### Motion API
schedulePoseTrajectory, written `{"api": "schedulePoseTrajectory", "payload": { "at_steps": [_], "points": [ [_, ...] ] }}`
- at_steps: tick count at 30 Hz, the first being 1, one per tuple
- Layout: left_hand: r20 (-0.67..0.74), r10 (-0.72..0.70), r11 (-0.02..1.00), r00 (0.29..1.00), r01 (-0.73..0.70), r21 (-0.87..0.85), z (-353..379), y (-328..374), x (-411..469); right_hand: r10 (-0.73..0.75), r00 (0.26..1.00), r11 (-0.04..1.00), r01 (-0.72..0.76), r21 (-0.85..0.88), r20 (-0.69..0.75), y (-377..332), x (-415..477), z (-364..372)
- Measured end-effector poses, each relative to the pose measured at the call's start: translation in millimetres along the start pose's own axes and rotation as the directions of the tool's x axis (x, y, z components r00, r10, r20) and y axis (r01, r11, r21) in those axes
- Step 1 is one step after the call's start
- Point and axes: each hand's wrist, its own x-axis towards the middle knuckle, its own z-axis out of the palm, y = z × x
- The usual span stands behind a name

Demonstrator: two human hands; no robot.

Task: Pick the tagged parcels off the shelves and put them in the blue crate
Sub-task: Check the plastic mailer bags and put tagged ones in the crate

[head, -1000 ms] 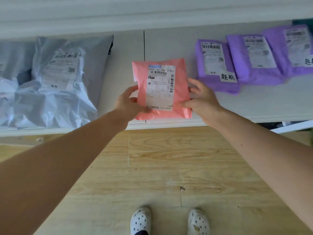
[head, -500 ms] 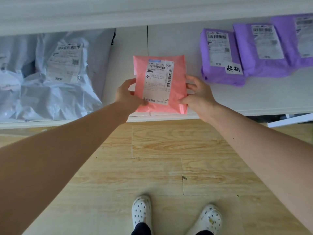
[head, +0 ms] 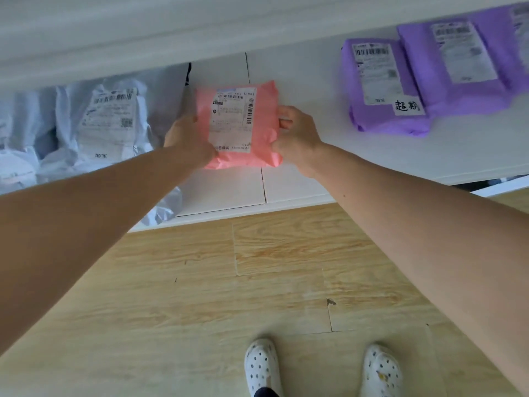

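The left hand [head: 187, 140] grips the left edge of a pink parcel [head: 237, 121] and the right hand [head: 297, 137] grips its right edge, the fingers of both curled round the soft wrapper, both arms stretched out over the wooden floor [head: 257, 282]. The pink parcel is held label-up at the front part of the white shelf [head: 300, 184]; whether it rests on the board or hangs just above it I cannot tell. Its face shows only a printed shipping label and no handwritten tag, so this looks like the checking step rather than a sure pick. Further back to the right lies a purple parcel [head: 380, 118] with a handwritten tag [head: 408, 106] stuck to its lower corner, and more purple parcels [head: 446, 81] overlap behind it; pale grey parcels [head: 108, 124] crowd the left. The blue crate is out of view. The next move probably calls for freeing a hand and reaching right for the tagged purple one.
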Motion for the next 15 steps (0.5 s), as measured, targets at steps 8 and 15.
{"api": "schedulePoseTrajectory", "payload": {
  "at_steps": [8,15],
  "points": [
    [-0.190,0.008,1.000,0.982,-0.005,0.016,14.1,26.6,-21.4,0.039,0.983,0.999,-0.032,-0.043,0.180,-4.5,-15.9,-44.2],
    [-0.281,0.101,0.986,0.954,-0.133,-0.096,56.8,86.0,-33.0,-0.061,0.996,0.998,0.062,-0.018,0.061,4.2,-17.9,-125.0]
  ]
}}
